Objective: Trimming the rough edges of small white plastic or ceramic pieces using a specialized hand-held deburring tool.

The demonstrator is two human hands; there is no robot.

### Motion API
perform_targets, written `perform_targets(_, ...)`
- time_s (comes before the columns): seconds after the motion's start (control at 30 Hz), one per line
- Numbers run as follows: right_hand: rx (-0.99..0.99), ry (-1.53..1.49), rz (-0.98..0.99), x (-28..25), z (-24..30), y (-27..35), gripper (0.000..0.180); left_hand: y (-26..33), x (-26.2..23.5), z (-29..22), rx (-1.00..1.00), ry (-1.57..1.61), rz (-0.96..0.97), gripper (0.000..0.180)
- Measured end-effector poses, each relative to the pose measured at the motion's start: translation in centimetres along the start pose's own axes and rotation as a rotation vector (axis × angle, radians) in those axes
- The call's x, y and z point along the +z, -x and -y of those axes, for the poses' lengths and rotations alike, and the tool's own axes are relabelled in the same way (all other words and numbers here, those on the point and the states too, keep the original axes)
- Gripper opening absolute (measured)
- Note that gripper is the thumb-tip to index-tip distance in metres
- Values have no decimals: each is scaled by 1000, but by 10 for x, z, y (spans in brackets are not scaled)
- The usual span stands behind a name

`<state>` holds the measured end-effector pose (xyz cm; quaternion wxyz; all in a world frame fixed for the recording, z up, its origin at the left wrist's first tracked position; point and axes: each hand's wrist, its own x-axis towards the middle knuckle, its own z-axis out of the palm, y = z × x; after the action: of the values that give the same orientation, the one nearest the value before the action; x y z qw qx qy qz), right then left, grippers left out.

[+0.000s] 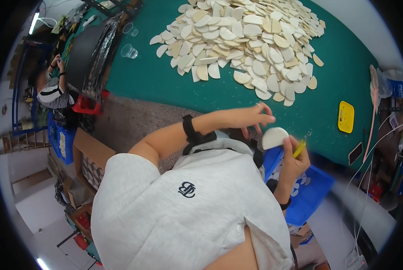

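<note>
My right hand (296, 159) pinches a white half-round pad (275, 138) by its edge, over the table's near edge. A slim yellow tool (299, 149) is also in that hand; its working end is too blurred to make out. My left hand (254, 118) is just beyond the pad, fingers loosely bent and apart, holding nothing that I can see. On the green table (165, 85) a large heap of similar white and cream half-round pads (255, 49) spreads out ahead of my hands.
Below my right hand stands a blue bin (316, 191) with several pads inside. A yellow case (346, 117) and a phone (355, 153) lie at the right. Clear cups (129, 51) stand at the left, and a person (55, 90) sits farther left. An open cardboard box (93, 150) is beside me.
</note>
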<state>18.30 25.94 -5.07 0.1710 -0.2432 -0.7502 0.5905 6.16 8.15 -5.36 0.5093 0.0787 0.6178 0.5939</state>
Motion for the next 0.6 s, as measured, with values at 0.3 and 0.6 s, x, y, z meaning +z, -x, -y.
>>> perform_targets(0.3,185,586,-272,-153,-95,26,20,-54,-176,95,172,-1178,-1313,43)
perform_targets(0.6,107,299,-194,-135,-62,7,19,-41,-125,33,275,-45,-716,35)
